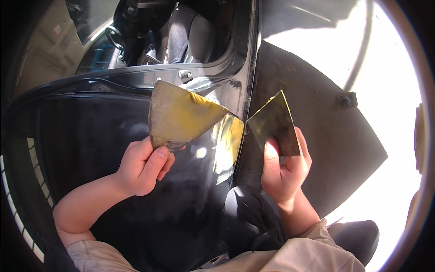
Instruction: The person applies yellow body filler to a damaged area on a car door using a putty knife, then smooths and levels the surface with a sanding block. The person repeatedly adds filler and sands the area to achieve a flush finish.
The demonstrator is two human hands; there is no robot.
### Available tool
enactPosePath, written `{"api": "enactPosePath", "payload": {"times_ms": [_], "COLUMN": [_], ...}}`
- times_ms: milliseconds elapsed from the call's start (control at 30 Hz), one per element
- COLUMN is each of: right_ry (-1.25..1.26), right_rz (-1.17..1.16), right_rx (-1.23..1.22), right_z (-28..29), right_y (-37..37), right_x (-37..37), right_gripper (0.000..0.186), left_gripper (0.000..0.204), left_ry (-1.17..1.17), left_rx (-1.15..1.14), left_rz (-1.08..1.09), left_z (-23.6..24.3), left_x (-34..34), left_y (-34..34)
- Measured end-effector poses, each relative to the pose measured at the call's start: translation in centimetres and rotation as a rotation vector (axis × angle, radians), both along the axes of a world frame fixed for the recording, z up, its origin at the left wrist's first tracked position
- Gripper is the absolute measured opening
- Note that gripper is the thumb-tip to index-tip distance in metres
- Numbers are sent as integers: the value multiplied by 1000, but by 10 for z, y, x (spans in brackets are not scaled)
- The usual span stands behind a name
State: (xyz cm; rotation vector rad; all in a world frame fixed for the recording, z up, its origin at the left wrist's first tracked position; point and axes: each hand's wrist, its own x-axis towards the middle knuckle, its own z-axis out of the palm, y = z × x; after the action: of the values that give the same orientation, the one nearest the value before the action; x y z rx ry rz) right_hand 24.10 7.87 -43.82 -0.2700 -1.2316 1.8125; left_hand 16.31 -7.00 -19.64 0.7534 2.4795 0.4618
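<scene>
My left hand (142, 167) grips a wide, grey putty spreader (176, 113), its flat face smeared with yellow paste. My right hand (285, 172) holds a smaller dark, flat spreader (276, 127) upright, yellow paste along its upper left edge. The tips of the two tools come close near the centre; I cannot tell whether they touch. Behind them, the dark car panel (113, 118) has a yellow filler patch (231, 143) beside its right edge.
An open car window (208, 36) at the top shows a seat (181, 34) and steering wheel (113, 38). A dark mat or board (344, 149) with a small block (346, 99) on it lies right of the panel, on bright ground. My dark-clothed leg (240, 213) is below.
</scene>
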Motion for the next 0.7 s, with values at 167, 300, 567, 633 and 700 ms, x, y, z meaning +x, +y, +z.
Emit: {"api": "enactPosePath", "payload": {"times_ms": [167, 300, 567, 633, 700], "right_ry": [37, 25, 108, 138, -12], "right_rz": [-296, -196, 146, 245, 468], "right_rx": [369, 405, 506, 444, -198], "right_z": [27, 34, 22, 1, -16], "right_y": [-15, -15, -16, -25, -18], "right_x": [-11, -19, -26, -24, -10], "right_gripper": [45, 59, 59, 57, 42], "left_gripper": [26, 23, 15, 20, 33], "left_ry": [139, 193, 158, 202, 292], "left_rx": [-118, -141, -163, 69, 260], "left_rz": [-23, -136, 18, 122, 209], "left_z": [-4, -8, 6, 10, 12], "left_x": [7, 5, 4, -4, -31], "left_y": [-7, -8, 1, -2, -4]}}
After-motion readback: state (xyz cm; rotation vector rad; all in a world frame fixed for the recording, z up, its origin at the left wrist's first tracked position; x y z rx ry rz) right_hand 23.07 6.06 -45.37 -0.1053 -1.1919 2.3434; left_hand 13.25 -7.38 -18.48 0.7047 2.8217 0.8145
